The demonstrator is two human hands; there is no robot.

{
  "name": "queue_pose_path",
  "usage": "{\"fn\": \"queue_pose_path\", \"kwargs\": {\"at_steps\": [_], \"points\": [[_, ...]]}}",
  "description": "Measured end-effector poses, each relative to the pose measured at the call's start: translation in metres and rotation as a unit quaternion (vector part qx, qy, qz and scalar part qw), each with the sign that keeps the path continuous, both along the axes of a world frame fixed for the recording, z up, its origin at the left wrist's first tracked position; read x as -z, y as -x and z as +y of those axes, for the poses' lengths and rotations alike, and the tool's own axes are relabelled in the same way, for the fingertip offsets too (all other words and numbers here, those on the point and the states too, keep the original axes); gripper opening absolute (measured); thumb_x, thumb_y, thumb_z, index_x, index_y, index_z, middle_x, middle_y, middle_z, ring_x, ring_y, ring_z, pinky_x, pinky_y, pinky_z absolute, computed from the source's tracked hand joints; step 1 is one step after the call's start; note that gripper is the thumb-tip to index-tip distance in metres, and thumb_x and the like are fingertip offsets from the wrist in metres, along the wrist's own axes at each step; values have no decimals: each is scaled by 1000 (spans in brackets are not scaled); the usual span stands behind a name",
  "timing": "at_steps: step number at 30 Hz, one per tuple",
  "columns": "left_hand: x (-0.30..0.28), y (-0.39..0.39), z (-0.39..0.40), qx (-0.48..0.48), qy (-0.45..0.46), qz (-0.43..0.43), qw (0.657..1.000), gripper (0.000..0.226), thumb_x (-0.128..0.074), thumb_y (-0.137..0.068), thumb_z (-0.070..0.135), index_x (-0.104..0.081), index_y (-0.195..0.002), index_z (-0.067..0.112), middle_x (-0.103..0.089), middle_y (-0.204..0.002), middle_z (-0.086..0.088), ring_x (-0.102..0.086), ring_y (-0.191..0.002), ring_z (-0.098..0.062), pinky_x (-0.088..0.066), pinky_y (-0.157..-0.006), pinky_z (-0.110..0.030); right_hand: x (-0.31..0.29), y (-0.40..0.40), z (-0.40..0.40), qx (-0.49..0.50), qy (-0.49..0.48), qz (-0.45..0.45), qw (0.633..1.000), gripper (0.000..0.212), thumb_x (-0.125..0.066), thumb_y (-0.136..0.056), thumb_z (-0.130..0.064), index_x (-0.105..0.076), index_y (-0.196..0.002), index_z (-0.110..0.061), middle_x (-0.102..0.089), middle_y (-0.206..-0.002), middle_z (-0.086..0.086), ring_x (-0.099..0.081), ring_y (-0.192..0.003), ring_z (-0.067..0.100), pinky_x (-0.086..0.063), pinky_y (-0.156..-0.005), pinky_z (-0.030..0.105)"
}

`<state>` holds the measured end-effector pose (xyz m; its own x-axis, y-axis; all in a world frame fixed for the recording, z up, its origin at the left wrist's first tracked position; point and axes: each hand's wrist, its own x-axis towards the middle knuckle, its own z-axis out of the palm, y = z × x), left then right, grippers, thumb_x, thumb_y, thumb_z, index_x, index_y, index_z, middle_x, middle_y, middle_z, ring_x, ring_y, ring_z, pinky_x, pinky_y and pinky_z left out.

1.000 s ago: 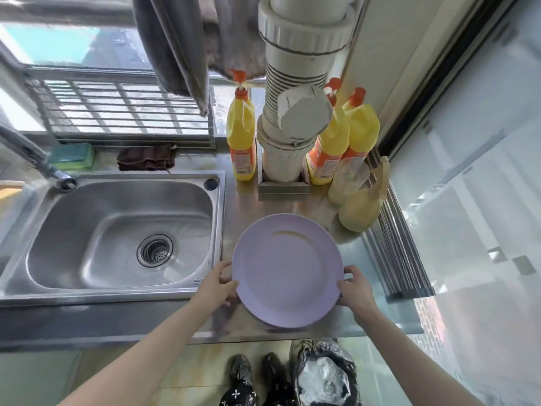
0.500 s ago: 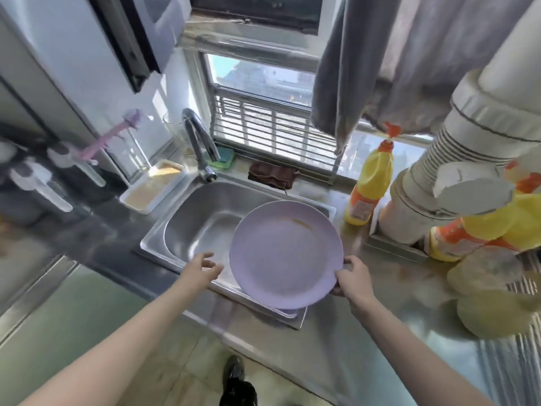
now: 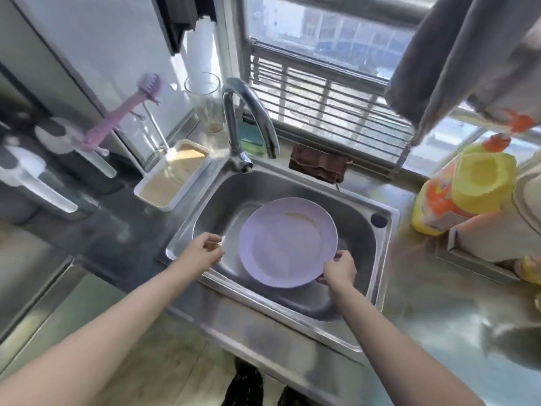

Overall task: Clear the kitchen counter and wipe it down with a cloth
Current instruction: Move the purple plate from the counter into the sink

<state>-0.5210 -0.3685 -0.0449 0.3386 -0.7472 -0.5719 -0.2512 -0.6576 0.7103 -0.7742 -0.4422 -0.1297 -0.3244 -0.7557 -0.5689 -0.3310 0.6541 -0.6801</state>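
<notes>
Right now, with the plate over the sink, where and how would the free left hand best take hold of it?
Probably the rim on the left side, opposite the right hand, which pinches the near right edge. The plate is wide, thin and shallow, so only its rim gives a hold. The left hand hangs just beside that rim, not touching; coming in sideways, fingers under and thumb on top, would balance it over the sink.

My plate point(image 3: 285, 244) is plain lilac; sink point(image 3: 380, 247) silver steel; far cloth point(image 3: 317, 167) dark brown; right bottle point(image 3: 465, 191) yellow with orange label.
</notes>
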Motion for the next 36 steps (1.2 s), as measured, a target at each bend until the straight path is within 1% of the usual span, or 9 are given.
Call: {"fn": "queue_pose_path", "kwargs": {"at_steps": [5,8,13,16,23,25,29,33,36], "points": [[17,-13,-10,15,-7,15,1000,28,-54,-87,4,-52,-115,2,-57,-102,-15,-55,-84,-21,-44,-55,-16,41,-20,-1,16,-35,32,999,14,-47,-75,-4,-48,-84,-14,-60,-89,12,-63,-84,40,-54,-77,52],[28,-17,-15,13,-11,38,999,24,-55,-88,7,-53,-111,7,-57,-100,-9,-57,-75,-15,-40,-58,-23,54,-27,1,31,-59,34,997,13,-50,-74,-7,-50,-85,-13,-63,-90,14,-64,-83,39,-54,-76,52],[37,-19,-19,13,-11,54,998,20,-54,-89,8,-53,-108,11,-56,-100,-5,-57,-74,-10,-41,-62,-23,68,-31,-2,37,-77,34,996,13,-57,-74,-16,-53,-86,-16,-64,-89,10,-65,-81,35,-56,-76,48],[44,-20,-19,12,-15,56,998,20,-54,-89,6,-53,-109,9,-56,-100,-7,-57,-72,-10,-43,-52,-15,82,-29,-6,29,-101,17,994,15,-58,-74,-16,-55,-89,-14,-67,-94,13,-65,-83,35,-56,-77,48],[52,-23,-13,-8,-12,85,996,23,-64,-80,15,-54,-102,15,-57,-105,-9,-58,-78,-17,-42,-63,-25,85,-28,-3,51,-136,-58,988,24,-56,-80,3,-52,-101,-8,-60,-100,15,-63,-80,34,-55,-61,44],[53,-22,-12,-10,-11,87,996,22,-63,-80,17,-55,-100,17,-57,-104,-8,-58,-84,-21,-43,-64,-26,93,-26,-1,66,-148,-69,984,24,-55,-79,6,-54,-100,-5,-60,-99,16,-61,-80,31,-54,-66,45],[47,-18,-12,-11,-10,88,996,39,-57,-63,29,-55,-100,17,-57,-101,-4,-57,-85,-21,-44,-63,-26,83,-20,1,-11,-147,25,989,15,-56,-80,-1,-57,-95,1,-58,-91,14,-57,-87,27,-47,-78,34],[46,-15,-13,-15,10,69,997,22,-60,-85,8,-53,-105,14,-56,-101,-6,-58,-75,-15,-44,-52,-15,54,-17,-6,-97,-126,61,985,36,-52,-85,-2,-53,-120,4,-59,-116,17,-54,-113,32,-42,-92,32],[36,-14,-9,-28,18,59,998,26,-55,-87,2,-52,-110,12,-55,-96,-4,-58,-70,-8,-42,-48,-9,29,-19,-15,-183,-81,67,978,41,-53,-83,-4,-55,-123,2,-61,-120,17,-55,-114,31,-42,-94,33]]}}
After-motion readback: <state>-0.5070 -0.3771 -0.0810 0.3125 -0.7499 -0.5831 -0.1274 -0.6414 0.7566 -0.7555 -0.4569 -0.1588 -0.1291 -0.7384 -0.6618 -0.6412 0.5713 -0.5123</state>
